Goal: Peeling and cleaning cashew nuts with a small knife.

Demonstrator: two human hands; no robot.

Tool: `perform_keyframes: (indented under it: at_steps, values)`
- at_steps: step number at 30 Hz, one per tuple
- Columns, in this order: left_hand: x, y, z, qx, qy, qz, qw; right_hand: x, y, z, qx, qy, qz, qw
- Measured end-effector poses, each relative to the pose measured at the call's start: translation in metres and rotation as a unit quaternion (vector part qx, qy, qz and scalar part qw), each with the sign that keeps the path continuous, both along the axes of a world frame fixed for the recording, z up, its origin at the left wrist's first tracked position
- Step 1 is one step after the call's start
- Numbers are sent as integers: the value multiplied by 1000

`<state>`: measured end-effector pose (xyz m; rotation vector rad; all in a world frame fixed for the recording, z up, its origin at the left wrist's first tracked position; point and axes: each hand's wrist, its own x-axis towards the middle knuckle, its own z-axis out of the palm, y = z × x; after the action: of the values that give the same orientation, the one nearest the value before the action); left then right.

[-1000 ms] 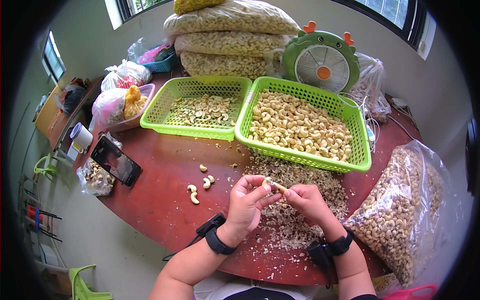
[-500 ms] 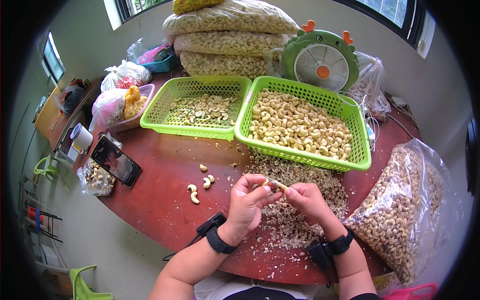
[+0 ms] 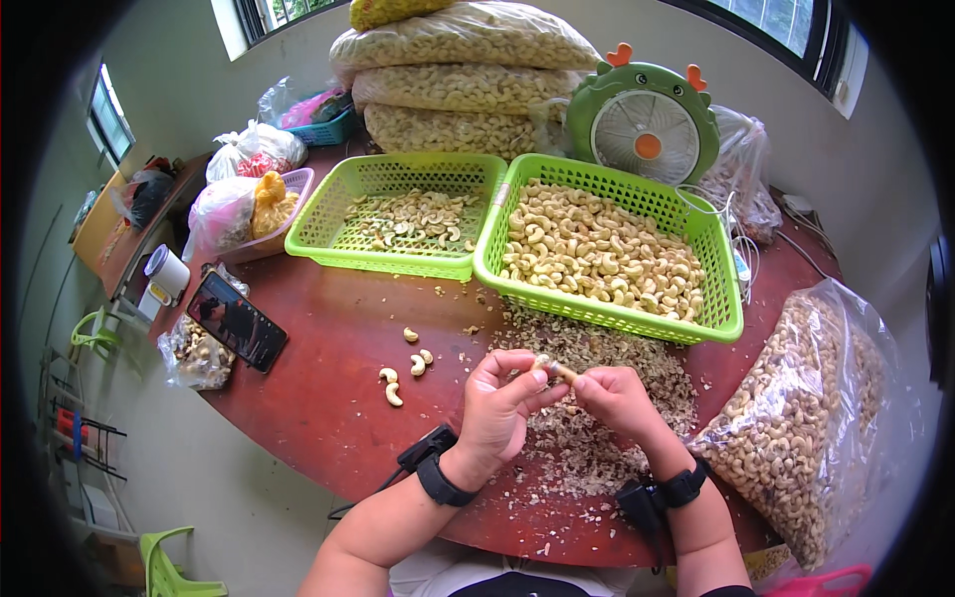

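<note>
Far left, a phone (image 3: 237, 323) leans on a clear bag of nuts (image 3: 189, 360) at the edge of the red table (image 3: 298, 418). Moving right: loose cashews (image 3: 392, 394) on the tabletop, and behind them a green basket (image 3: 378, 266), thinly filled.

Left hand (image 3: 497, 408): thumb and index finger pinch a small pale cashew (image 3: 541, 361), partly hidden by the fingertips; the other fingers curl behind. The nut sits above the flake litter, just in front of the fuller green basket (image 3: 607, 311).

A short tan-handled tool (image 3: 564, 374) comes in from the right, its tip at the nut; whether it touches, cannot tell. Right hand (image 3: 619, 400): thumb and forefinger grasp the handle, remaining fingers folded under.

Skin-coloured flakes (image 3: 597, 448) lie below. Farther right, a big clear bag (image 3: 796, 428) full of cashews.

On technique, my judgement: short, light strokes suit so small a curved nut; the left thumb is best kept off the tip's path, the nut rolled between strokes, and pressure eased, as kernels probably split readily.
</note>
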<state>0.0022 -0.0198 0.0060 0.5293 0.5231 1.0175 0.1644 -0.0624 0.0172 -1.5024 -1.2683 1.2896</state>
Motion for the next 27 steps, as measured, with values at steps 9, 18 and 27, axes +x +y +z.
perform_keyframes:
  at_steps: [9,18,27]
  values:
    - [0,-2,0,38,-14,21,999,0,2,-6,4,26,-1,1000]
    - [3,0,1,62,12,41,997,1,0,-4,-9,43,18,999]
    - [5,-3,-4,115,-47,39,992,4,1,-2,-3,75,-1,997]
